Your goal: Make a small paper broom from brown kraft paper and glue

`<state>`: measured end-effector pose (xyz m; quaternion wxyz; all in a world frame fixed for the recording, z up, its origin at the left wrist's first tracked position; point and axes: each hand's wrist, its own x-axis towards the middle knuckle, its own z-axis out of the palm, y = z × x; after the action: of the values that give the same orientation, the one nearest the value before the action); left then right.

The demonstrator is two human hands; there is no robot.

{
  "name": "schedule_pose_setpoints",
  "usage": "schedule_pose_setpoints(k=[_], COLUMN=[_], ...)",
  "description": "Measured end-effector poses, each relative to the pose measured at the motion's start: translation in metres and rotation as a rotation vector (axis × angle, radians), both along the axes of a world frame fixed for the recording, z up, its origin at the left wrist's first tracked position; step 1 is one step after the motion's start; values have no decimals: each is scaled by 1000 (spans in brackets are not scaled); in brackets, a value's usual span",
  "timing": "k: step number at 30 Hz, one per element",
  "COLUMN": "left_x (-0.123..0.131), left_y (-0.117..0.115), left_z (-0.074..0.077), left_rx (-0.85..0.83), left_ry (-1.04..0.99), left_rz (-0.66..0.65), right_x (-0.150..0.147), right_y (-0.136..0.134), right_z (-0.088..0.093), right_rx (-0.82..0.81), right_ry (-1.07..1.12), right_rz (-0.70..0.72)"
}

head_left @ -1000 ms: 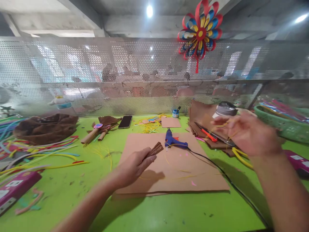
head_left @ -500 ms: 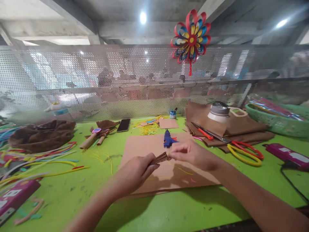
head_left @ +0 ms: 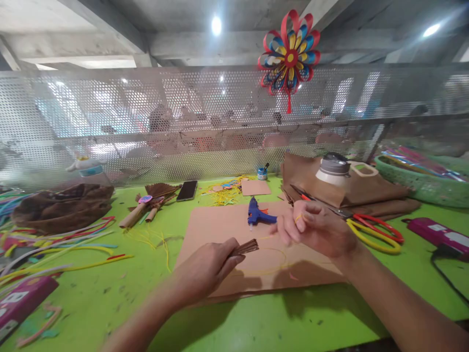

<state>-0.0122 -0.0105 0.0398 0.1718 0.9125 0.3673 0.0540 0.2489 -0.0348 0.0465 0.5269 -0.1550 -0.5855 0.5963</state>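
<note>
My left hand is closed around a pleated bundle of brown paper, whose folded end sticks out to the right past thumb and forefinger. To its right, my right hand is raised with curled fingers, and a bit of yellow string shows at them. More of the thin string curves loosely over the cardboard sheet below. Just beyond my hands lies a blue glue gun on the cardboard. My right palm is partly hidden.
Scissors with red and yellow handles and stacked brown paper lie right, near a green basket. Left are a phone, a brown paper piece, a brown cloth bundle and coloured pipe cleaners. A perforated screen stands behind.
My right hand has moved right, away from the brown paper's end, and turned with its fingers curled up. The yellow string has shifted into a wider loop. My left hand keeps its hold.
</note>
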Motion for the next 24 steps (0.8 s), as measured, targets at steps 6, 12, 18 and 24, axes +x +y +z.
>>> schedule_pose_setpoints(k=[6, 12, 18, 24], left_x=[11, 13, 14, 14], left_y=[-12, -13, -15, -15], left_z=[-1, -7, -9, -14], left_rx=[36, 110, 154, 151], left_ry=[25, 44, 63, 44], left_rz=[-16, 5, 17, 27], right_x=[-9, -11, -12, -5], right_y=[-4, -10, -17, -15], right_z=[6, 10, 13, 15], right_rx=[-85, -41, -42, -60], right_ry=[136, 122, 120, 103], right_rz=[-199, -309, -379, -428])
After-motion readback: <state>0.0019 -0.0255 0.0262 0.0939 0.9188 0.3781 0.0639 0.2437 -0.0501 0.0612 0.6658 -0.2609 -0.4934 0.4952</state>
